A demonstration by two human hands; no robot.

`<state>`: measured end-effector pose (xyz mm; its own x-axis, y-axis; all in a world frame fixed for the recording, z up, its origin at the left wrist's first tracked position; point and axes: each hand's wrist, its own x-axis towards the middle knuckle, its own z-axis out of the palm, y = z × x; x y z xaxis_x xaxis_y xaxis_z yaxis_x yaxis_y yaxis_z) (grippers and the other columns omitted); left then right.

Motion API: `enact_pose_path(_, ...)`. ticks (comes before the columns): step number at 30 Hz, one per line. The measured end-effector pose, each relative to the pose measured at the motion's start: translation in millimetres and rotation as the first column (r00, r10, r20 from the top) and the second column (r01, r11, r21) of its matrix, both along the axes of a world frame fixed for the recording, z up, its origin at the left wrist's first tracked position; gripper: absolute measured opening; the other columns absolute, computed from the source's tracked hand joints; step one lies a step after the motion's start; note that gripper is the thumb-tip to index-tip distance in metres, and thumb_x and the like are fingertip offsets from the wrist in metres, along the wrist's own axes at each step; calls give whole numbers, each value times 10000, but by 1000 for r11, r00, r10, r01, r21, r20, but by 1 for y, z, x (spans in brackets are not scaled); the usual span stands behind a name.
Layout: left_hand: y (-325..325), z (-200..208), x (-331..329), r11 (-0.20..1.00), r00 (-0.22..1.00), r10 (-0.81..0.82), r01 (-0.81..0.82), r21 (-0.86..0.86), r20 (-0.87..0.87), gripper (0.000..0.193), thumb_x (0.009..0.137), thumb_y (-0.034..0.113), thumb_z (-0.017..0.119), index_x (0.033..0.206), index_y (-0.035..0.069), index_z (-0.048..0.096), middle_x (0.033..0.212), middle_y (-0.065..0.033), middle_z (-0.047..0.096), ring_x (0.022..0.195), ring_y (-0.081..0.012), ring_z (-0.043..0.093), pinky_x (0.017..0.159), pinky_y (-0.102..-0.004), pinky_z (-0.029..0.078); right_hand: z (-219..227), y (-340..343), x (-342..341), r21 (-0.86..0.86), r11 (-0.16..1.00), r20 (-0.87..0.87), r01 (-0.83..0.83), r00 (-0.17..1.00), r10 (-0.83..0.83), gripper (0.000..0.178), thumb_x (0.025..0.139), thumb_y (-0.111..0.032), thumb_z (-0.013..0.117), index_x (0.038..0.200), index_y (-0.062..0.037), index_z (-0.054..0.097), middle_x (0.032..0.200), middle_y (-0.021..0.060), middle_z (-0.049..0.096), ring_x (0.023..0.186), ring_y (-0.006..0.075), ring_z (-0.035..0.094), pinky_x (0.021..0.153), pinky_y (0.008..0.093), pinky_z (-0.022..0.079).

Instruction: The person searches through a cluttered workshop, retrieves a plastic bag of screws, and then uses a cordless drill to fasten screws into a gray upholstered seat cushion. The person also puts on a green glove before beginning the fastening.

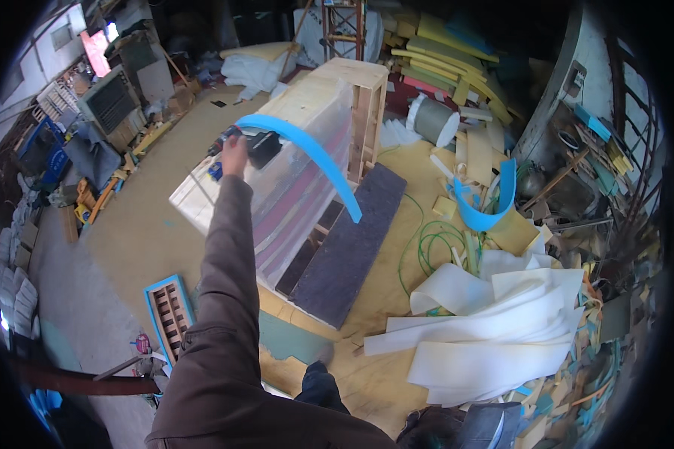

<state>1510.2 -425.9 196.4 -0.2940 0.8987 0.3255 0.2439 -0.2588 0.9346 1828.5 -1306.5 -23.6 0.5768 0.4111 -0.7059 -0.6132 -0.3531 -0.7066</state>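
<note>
My left arm, in a dark brown sleeve, stretches far forward over a wooden frame [187,196]. At its end my left hand [236,154] is closed around the handle of a dark cordless drill [263,150]; the fingers are small and partly blurred. Red and black parts of the tool show left of the hand. Just beyond it, a bright blue foam strip [307,144] arches over the frame and down its right side. Close below the hand lies a small blue object [216,170]. My right hand is out of view.
A dark panel [352,247] forms the frame's near right side. White foam sheets [494,337], a curved blue strip [487,213] and green hose [427,247] lie to the right, beside heaped scraps. A blue-edged slatted frame [171,314] lies at left.
</note>
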Motion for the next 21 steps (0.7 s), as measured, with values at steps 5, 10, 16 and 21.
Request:
enact_pose_path(5, 123, -43, -15, 825, 830, -231, 444, -351, 507, 532, 1090, 454, 718, 1397, 19, 705, 1201, -137, 789, 1013, -276, 759, 901, -428, 627, 0, -37, -38, -74, 991, -38, 109, 993, -112, 313, 1133, -189, 675, 1341, 41, 721, 1185, 190, 796, 937, 274, 799, 804, 382, 644)
enact_pose_path(10, 185, -68, -42, 779, 781, -285, 526, -341, 555, 526, 1097, 453, 713, 1453, 67, 681, 1366, -123, 734, 1225, -266, 690, 1083, -420, 538, -13, -43, -83, -8, 995, 79, 98, 992, -98, 323, 1135, -215, 678, 1310, 46, 752, 1209, 175, 810, 1015, 263, 803, 905, 385, 625)
enact_pose_path(16, 60, 38, -19, 869, 874, -486, 484, -106, 6, 467, 1153, 344, 658, 1508, 42, 685, 1479, -115, 690, 1354, -255, 630, 1209, -384, 450, -31, -21, -118, -668, 744, 609, -36, 548, 573, 202, 1067, -259, 690, 1183, -141, 807, 980, 125, 822, 864, 384, 792, 748, 512, 620)
enact_pose_path(21, -186, 92, 107, 592, 411, -771, 744, -310, -486, 163, 1087, 38, 700, 1247, 21, 725, 1218, -103, 705, 1136, -198, 657, 1048, -350, 507, 34, 37, -90, -137, 978, 642, -155, 738, 206, 347, 1105, -140, 712, 1432, -27, 733, 1439, 158, 724, 1233, 295, 743, 1022, 400, 613)
